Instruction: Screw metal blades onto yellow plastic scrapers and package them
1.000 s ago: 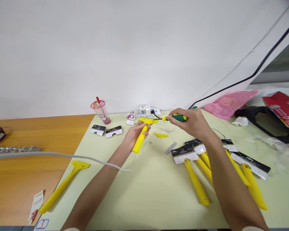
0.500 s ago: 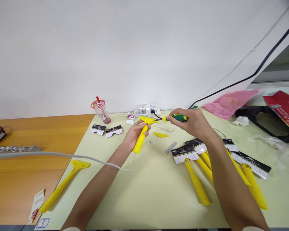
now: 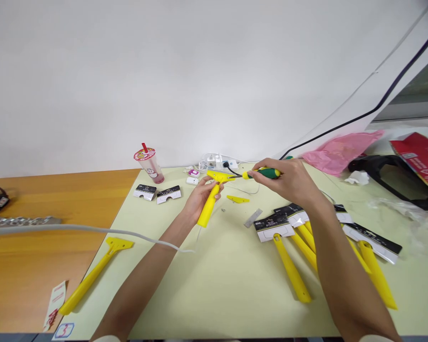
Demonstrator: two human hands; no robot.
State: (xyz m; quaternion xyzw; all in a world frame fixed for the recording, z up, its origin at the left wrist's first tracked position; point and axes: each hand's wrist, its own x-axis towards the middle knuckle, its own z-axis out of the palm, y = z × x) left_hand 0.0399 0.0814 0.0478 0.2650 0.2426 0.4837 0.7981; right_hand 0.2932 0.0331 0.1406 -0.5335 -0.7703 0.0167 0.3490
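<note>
Yellow scraper [image 3: 211, 200], held above the pale table [image 3: 217, 294], clamped in the fingers of the left hand [image 3: 196, 199]. Fingers of the right hand [image 3: 287, 179] are closed round a green-and-yellow screwdriver [image 3: 264, 173], its shaft reaching the scraper. Farther off: lidded cup [image 3: 151, 167] with red straw [image 3: 144, 147], reddish liquid [image 3: 159, 180] at its base; pink bag [image 3: 337, 152], contents indiscernible.

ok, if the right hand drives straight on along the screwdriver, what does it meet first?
Likely the scraper in the left hand; the screwdriver tip looks right at its head, contact unclear.
</note>
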